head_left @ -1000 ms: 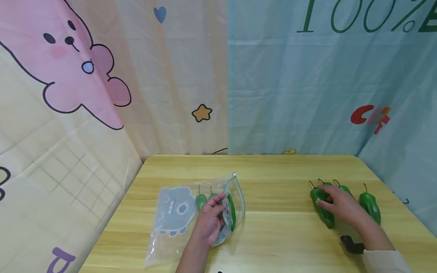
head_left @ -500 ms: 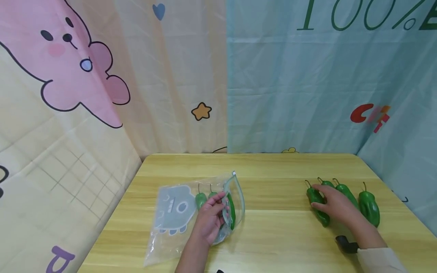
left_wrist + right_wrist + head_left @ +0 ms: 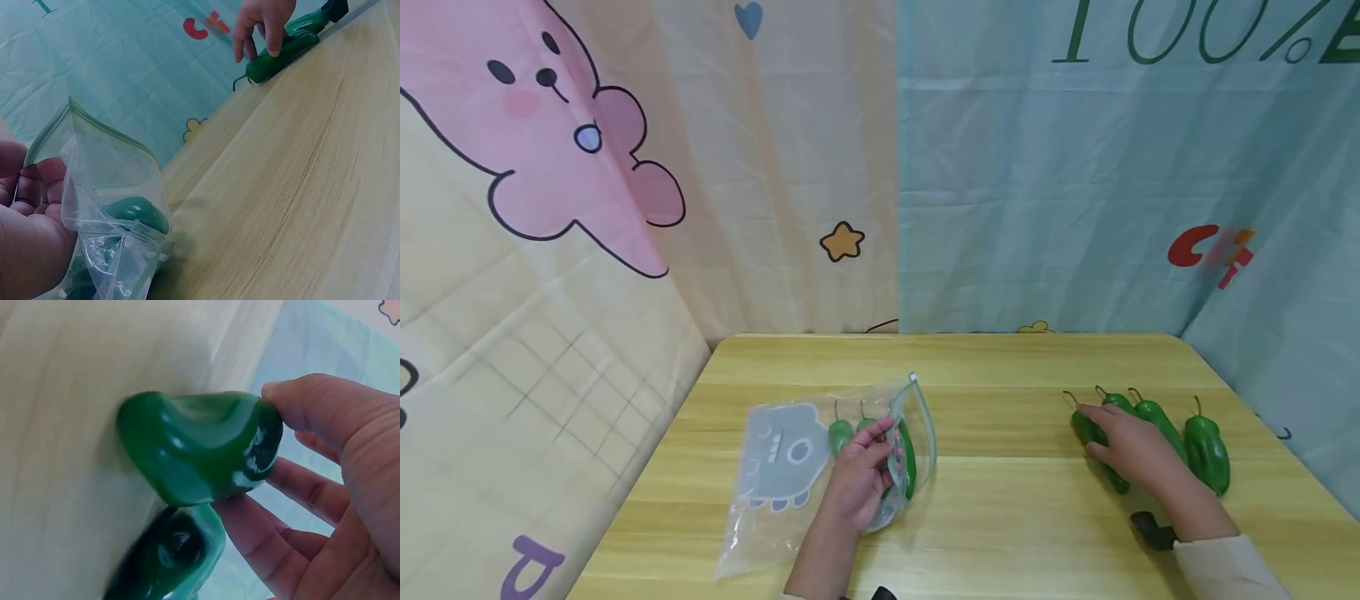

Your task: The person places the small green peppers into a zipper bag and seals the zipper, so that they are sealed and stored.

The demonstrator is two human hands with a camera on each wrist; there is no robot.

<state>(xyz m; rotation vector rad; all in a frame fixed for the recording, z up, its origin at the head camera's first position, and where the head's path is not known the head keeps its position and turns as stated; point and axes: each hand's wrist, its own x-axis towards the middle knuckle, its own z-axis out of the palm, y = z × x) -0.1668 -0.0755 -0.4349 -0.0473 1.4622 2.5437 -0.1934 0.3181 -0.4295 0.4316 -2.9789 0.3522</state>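
My left hand (image 3: 859, 483) grips the rim of a clear zip bag (image 3: 736, 533) with a grey cartoon print, holding its mouth apart. Inside the bag lie several green peppers (image 3: 841, 435); one more (image 3: 139, 212) shows near the opening in the left wrist view. At the right of the table, my right hand (image 3: 1138, 446) pinches a green pepper (image 3: 1086, 429) between thumb and fingers. Its glossy, dented end (image 3: 200, 447) fills the middle of the right wrist view. The hand hides part of this pepper in the head view. Whether it touches the table is unclear.
Beside the right hand lie more green peppers, one (image 3: 1159, 421) just behind it and one (image 3: 1207, 454) farther right. The wooden table (image 3: 1000, 517) ends at a printed curtain (image 3: 1045, 208) along the back and sides.
My right hand and the pepper it pinches have shifted slightly left, apart from the other peppers. The left hand and the bag stay nearly still.
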